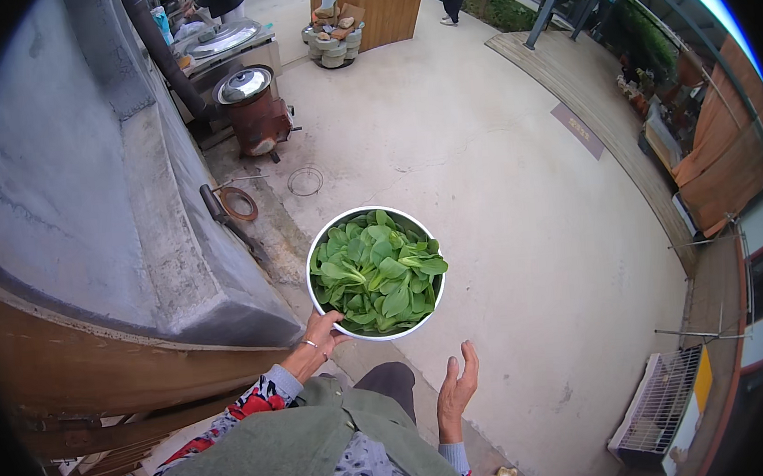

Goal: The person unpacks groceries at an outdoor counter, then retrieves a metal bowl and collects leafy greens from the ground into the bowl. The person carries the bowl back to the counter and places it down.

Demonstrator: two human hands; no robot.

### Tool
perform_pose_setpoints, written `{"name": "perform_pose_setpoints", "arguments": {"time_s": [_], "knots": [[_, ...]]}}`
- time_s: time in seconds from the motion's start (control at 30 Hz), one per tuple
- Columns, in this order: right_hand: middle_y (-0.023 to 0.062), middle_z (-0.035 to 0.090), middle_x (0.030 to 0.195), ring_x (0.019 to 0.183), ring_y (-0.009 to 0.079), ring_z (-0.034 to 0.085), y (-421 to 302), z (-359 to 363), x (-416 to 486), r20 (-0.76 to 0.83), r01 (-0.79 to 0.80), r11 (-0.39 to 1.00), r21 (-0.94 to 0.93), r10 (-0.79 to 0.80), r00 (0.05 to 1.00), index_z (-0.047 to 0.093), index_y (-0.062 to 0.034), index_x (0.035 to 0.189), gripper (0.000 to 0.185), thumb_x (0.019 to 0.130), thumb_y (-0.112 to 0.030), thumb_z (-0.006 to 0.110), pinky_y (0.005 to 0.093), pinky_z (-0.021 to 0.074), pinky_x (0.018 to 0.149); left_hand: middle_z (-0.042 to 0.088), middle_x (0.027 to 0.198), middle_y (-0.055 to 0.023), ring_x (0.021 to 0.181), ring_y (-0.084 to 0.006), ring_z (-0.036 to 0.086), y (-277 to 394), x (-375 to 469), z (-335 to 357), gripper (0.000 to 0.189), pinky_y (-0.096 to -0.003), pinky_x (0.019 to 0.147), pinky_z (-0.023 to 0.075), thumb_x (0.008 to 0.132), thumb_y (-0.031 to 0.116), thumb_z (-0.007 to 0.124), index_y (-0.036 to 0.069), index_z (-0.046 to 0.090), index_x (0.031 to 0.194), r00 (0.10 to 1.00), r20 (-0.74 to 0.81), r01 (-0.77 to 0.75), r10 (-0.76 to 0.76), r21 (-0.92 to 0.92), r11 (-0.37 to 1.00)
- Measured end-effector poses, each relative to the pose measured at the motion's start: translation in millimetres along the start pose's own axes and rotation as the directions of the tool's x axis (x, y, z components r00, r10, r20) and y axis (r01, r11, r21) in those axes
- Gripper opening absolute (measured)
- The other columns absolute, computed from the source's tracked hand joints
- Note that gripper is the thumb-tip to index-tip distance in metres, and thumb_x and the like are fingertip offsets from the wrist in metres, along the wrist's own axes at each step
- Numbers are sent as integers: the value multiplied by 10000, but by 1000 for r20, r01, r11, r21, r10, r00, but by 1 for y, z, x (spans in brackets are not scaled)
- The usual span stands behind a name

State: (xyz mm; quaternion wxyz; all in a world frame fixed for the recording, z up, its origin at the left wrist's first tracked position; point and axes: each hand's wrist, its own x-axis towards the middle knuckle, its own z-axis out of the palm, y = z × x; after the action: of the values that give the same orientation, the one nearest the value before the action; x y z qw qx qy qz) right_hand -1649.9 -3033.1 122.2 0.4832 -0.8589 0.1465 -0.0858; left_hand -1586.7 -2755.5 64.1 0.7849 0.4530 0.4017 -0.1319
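Observation:
My left hand [322,333] grips the near left rim of a round, white-rimmed basin [314,294], with the thumb over the edge. Leafy green vegetables [378,268], like small bok choy, are heaped inside it. The basin is held out in front of me above the concrete ground. My right hand [456,382] is raised to the right of the basin and below it in the picture, apart from it, with its fingers spread and nothing in it. The underside of the basin is hidden.
A rusty stove with a lidded pot [243,86] stands ahead left, beside a grey wall [177,252]. Iron rings [238,203] lie on the ground. A wooden counter [372,10], stacked blocks [333,42] and two people are farther off. A wire cage [661,401] stands at right.

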Motion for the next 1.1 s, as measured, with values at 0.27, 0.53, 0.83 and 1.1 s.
{"name": "perform_pose_setpoints", "arguments": {"time_s": [0.27,0.53,0.83,1.1], "knots": [[232,600,1326,1253,372,562,173,0,107,-9,-52,984,-171,52,999,600,37,1259,317,955,-54,597,442,421,1080,586,1220,-232,997,-386,691,-16,153,0,585,-522,792,653,858,9,513,9,361,1423,992,-128,-21,-5,-204,979],[131,699,1188,1045,302,652,147,103,322,143,290,957,12,-289,947,655,-11,848,127,912,-108,706,393,498,928,597,1275,-230,1136,-407,636,-76,283,23,474,-583,869,609,881,22,531,-19,464,1349,985,-56,121,-160,-428,896],[95,664,629,571,229,641,294,118,385,62,-93,978,-185,106,992,645,-24,811,245,931,-235,684,360,488,578,600,1254,-240,1124,-414,643,-87,412,97,446,-577,887,604,862,-19,529,-46,477,1304,983,131,165,-125,-362,917],[161,749,955,905,304,731,602,77,255,-77,-634,656,-409,668,740,708,-22,1086,415,743,-246,777,396,577,868,573,1314,-234,1211,-386,601,-36,513,239,456,-567,989,563,873,-27,489,-57,451,1326,965,230,192,-122,-310,931]]}}
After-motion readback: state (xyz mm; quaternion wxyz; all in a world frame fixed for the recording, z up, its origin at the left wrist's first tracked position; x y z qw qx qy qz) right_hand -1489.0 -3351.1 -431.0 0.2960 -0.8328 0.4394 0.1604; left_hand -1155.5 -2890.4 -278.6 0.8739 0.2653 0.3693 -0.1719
